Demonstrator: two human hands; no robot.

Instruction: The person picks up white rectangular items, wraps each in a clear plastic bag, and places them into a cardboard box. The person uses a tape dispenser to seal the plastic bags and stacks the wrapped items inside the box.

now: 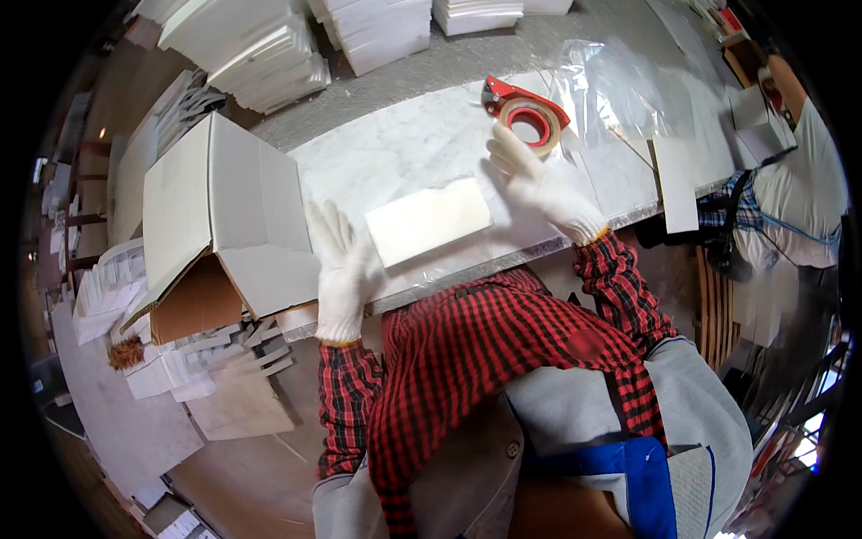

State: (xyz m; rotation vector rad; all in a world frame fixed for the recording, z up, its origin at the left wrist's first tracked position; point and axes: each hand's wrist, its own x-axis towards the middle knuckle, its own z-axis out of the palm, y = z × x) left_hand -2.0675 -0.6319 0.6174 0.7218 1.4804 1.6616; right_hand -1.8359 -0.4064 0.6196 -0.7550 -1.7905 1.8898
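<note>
A white rectangular slab point(429, 222), like a foam sheet or small flat box, lies on the pale marble-patterned tabletop point(386, 144) in front of me. My left hand point(341, 265), in a white knit glove, is at its left end with fingers stretched out and nothing in them. On the other side, my right hand point(539, 189), gloved alike, has its fingers extended toward a red tape dispenser point(530, 101) with a roll of tape. Its fingertips overlap the roll's near edge in view; whether they touch it I cannot tell.
An open cardboard box point(260, 198) stands left of my left hand at the table edge. Clear plastic bags point(611, 90) lie right of the dispenser. Stacks of white sheets point(377, 31) line the back. Another person point(795, 193) is at the far right.
</note>
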